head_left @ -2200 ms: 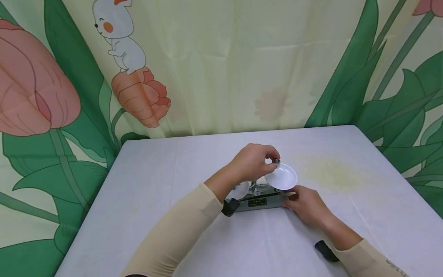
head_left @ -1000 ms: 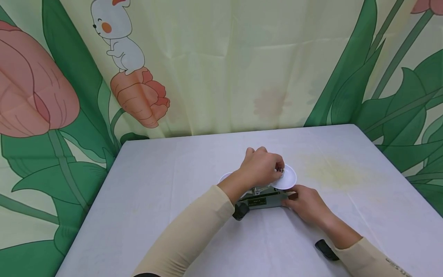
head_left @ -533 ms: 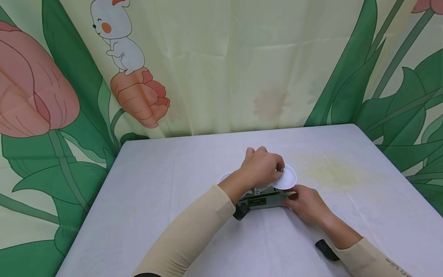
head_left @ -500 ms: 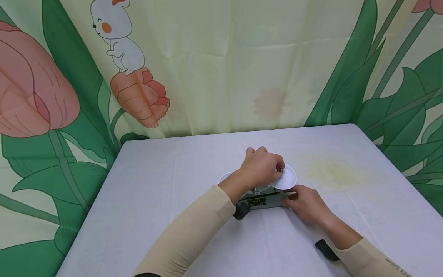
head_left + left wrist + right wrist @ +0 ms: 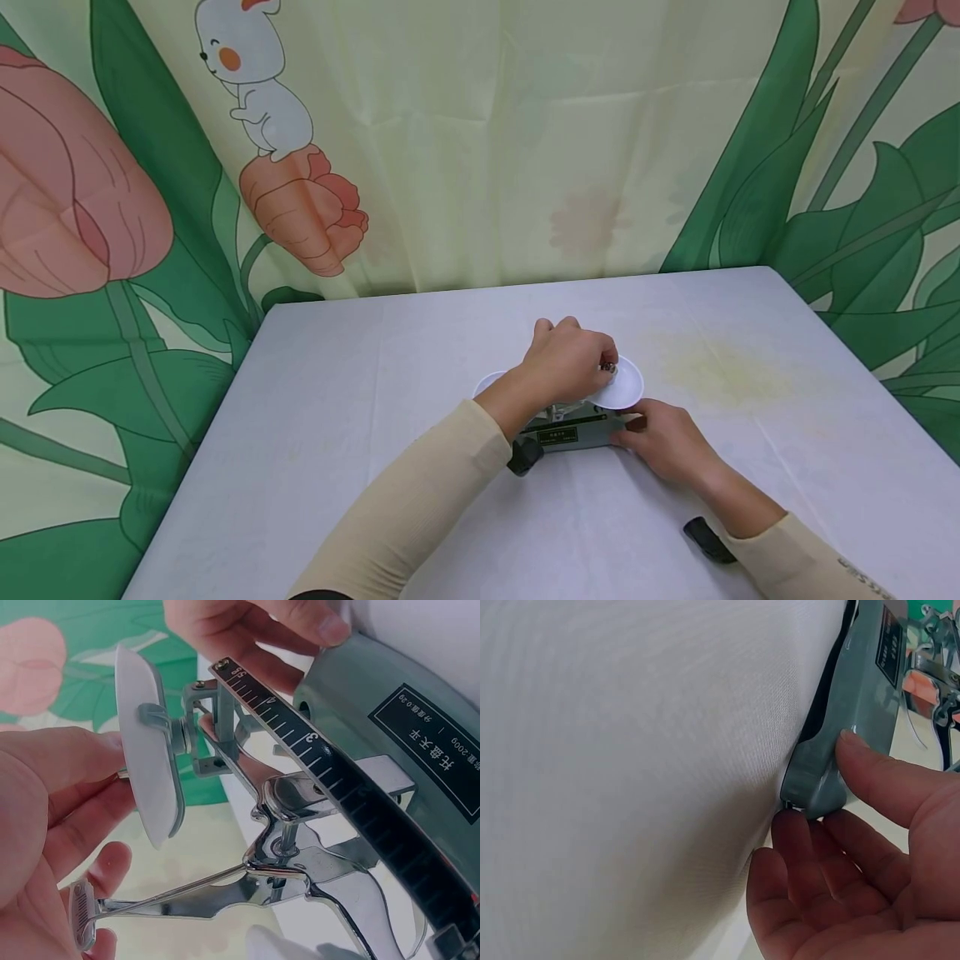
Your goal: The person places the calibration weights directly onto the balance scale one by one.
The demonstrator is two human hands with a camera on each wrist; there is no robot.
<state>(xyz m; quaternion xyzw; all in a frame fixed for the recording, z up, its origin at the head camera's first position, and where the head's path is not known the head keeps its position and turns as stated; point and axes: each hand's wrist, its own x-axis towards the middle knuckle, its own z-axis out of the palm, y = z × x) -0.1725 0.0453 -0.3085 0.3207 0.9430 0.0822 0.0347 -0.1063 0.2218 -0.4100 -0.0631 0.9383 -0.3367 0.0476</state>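
A grey tray balance (image 5: 581, 433) stands on the table, with a white right pan (image 5: 628, 385) and a white left pan (image 5: 487, 382) mostly hidden behind my forearm. Over the right pan, my left hand (image 5: 566, 362) pinches a small shiny metal weight (image 5: 611, 367), largely covered by the fingers. The left wrist view shows the thumb and fingers at the pan's edge (image 5: 146, 750), beside the black graduated beam (image 5: 307, 742). My right hand (image 5: 667, 442) grips the right end of the base; in the right wrist view its thumb (image 5: 874, 769) lies on the grey casing (image 5: 855, 720).
A white cloth covers the table (image 5: 360, 467), with a yellowish stain (image 5: 723, 375) at the right. Black wrist devices sit at the left wrist (image 5: 525, 457) and the right wrist (image 5: 707, 540). Behind the table hangs a printed curtain (image 5: 465, 167) with a rabbit and flowers.
Since the oldest frame, my left hand has moved right and lowered the small metal weight to the right pan. Over the last second both hands stay nearly still.
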